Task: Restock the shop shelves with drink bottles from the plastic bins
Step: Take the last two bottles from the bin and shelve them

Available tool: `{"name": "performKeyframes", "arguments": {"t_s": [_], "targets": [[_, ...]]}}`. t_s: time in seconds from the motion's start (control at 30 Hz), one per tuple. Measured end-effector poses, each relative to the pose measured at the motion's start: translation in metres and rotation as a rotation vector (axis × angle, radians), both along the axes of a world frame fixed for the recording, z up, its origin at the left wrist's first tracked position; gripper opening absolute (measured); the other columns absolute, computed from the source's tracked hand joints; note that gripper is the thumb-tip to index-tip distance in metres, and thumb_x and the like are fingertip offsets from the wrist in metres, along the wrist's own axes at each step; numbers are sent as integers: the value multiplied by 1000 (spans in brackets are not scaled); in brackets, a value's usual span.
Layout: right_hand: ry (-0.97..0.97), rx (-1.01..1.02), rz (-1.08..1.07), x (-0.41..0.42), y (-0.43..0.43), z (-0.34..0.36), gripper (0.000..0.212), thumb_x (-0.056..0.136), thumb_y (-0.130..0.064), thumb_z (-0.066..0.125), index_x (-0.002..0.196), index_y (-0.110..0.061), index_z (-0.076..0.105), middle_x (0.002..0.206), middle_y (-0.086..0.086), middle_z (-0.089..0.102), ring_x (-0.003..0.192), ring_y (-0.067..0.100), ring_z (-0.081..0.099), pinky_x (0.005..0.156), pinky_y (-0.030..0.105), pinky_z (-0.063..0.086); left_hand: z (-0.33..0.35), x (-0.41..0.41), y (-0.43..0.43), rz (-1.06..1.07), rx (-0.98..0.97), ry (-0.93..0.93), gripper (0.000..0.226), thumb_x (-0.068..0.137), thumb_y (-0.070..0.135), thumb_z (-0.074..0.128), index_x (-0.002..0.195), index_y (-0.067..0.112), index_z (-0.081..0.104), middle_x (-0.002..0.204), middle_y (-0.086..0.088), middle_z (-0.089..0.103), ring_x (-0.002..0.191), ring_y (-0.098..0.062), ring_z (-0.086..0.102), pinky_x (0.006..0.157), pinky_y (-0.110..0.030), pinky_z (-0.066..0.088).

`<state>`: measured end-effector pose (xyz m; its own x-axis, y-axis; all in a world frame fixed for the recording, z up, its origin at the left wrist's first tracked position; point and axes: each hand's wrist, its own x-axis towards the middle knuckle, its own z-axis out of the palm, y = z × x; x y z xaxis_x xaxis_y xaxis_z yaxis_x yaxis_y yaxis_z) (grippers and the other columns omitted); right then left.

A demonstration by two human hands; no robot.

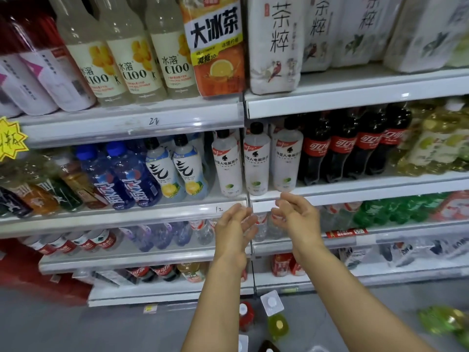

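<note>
- Left hand (234,224) and right hand (295,213) hover empty, palms facing, fingers loosely curled and parted;
- white bottles (256,161) stand upright on the shelf (127,217) just above the fingertips, the right hand nearest;
- spare bottles (278,323) wait well below, by the forearms.

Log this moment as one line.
left hand: empty | right hand: empty | position: both before shelf edge, below white bottles

Top-shelf bottles (172,59) are cut off above their labels; a green blob (442,320) on the floor (50,331) is too blurred to name.
</note>
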<state>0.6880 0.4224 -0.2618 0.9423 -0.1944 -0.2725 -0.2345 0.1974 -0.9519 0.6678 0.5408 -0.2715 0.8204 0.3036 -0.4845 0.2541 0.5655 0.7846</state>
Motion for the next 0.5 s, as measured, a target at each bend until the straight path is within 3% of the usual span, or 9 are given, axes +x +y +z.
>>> {"name": "performKeyframes", "arguments": {"t_s": [0.17,0.3,0.4,0.5], "targets": [[-45,36,45,-35,-37,6,18,99,-6,53,113,-10,64,94,6,69,93,26,69,87,42,58,14,-42,-24,67,5,-93,18,95,9,62,113,14,62,99,-8,73,88,-21,70,87,-37,58],[-57,49,121,-64,-66,11,15,99,-7,54,108,-12,65,96,6,71,90,22,68,80,36,58,21,-85,-50,132,-25,-110,11,96,8,61,105,13,64,93,-7,72,80,-18,69,82,-36,58],[-31,68,145,-83,-92,18,14,99,-8,54,100,-16,65,98,10,70,86,22,67,73,32,57,29,-115,-69,195,-42,-94,15,96,8,60,110,13,63,92,-7,72,83,-19,69,82,-36,57],[3,81,162,-97,-112,25,16,100,-7,52,104,-15,65,99,8,70,87,21,67,77,34,58,39,-136,-83,225,-19,-80,15,97,10,59,111,15,63,92,-5,73,84,-19,70,83,-36,57]]}}
